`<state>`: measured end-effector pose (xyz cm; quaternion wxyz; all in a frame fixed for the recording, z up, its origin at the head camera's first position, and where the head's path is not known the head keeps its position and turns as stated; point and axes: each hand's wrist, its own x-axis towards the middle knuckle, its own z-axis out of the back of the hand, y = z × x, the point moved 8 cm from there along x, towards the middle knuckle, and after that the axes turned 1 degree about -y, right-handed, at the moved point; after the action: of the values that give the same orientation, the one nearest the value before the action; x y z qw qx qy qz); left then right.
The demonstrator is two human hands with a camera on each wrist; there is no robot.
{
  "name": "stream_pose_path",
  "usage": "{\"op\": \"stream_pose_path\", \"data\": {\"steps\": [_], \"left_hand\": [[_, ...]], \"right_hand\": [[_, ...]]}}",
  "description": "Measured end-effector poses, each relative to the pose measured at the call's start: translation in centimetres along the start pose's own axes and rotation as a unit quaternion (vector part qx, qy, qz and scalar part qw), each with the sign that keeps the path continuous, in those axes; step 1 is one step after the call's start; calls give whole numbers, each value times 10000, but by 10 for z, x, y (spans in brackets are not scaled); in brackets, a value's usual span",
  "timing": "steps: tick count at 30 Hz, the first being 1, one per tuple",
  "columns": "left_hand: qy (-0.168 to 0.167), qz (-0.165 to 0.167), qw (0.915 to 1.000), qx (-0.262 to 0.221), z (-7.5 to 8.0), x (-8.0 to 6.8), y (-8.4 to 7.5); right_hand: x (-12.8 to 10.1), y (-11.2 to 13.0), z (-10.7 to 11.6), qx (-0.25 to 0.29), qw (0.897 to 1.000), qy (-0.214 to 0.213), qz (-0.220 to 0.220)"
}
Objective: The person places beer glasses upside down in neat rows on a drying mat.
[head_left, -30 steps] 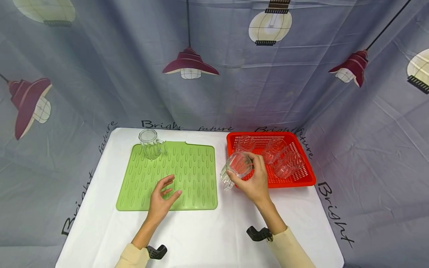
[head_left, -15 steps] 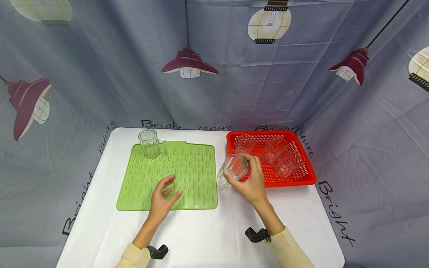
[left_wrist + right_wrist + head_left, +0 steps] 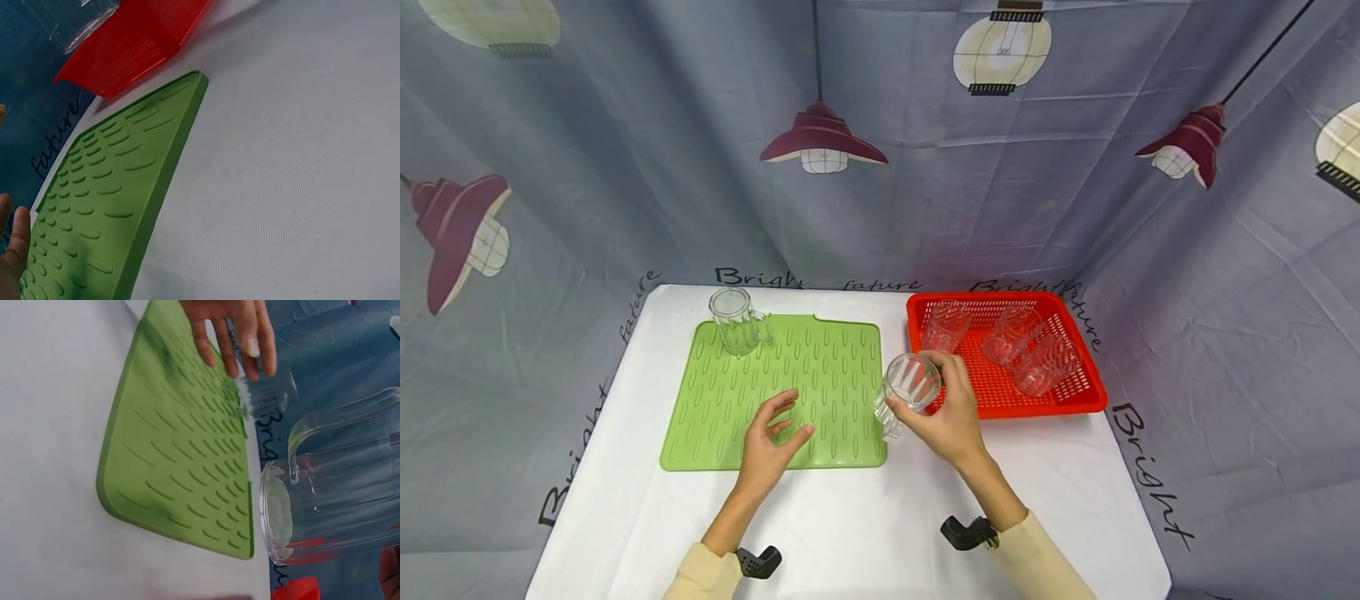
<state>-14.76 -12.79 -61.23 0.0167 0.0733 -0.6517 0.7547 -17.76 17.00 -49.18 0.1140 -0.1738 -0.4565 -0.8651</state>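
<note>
- Clear ribbed glass mug [image 3: 907, 392], with a handle on its side, sits in the right hand [image 3: 943, 417], fingers and thumb curled round its body; it hangs tilted in the air between the right edge of the green silicone drying mat [image 3: 775, 392] and the near left corner of the red plastic basket [image 3: 1078, 392].
- It looks hard, smooth and breakable, and I'd judge it fairly light while empty; the flutes give the fingers some purchase, but the handle, pointing down and left, would be the surer place to hold.
- Left hand [image 3: 767, 446] hovers over the mat's near edge, fingers loosely spread, holding nothing.
- Another mug [image 3: 737, 321] of the same kind stands upright on the mat's far left corner.
- Three more glass mugs [image 3: 1015, 342] remain in the basket at the table's far right; whether they stand or lie tipped I cannot tell.
- White cloth covers the table [image 3: 850, 517].
</note>
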Motion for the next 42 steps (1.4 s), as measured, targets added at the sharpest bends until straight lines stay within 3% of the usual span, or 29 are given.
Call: {"op": "stream_pose_path", "data": {"steps": [12, 28, 42], "left_hand": [[75, 43, 9999, -69, -7, -2, -3], [289, 58, 9993, -244, -22, -8, -3], [327, 16, 9994, -115, -28, -10, -8]], "right_hand": [[-9, 2, -16, 18, 9996, 264, -83], [-6, 3, -22, 123, 9991, 402, -17], [-4, 2, -26, 249, 9976, 639, -53]]}}
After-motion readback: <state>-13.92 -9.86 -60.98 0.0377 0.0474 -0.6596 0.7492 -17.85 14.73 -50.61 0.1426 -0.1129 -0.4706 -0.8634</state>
